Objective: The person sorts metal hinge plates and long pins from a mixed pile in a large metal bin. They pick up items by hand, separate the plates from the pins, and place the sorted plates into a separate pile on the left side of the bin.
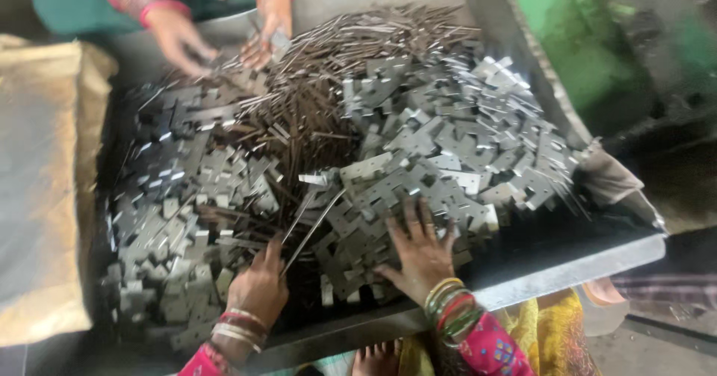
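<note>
Two thin rods (310,223) in left hand (258,286) slant up-right.

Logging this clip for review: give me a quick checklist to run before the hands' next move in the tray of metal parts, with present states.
1. Left hand grips thin metal rods: ok.
2. Right hand lies flat, fingers spread, on flat metal plates: ok.
3. Bare hands among sharp-edged parts: not ok.
4. Co-worker's hands at the far side, apart from the person's: ok.
5. Tray rim unobstructed near the right hand: ok.
6. Number of rods held: cannot tell, blurred.
</note>
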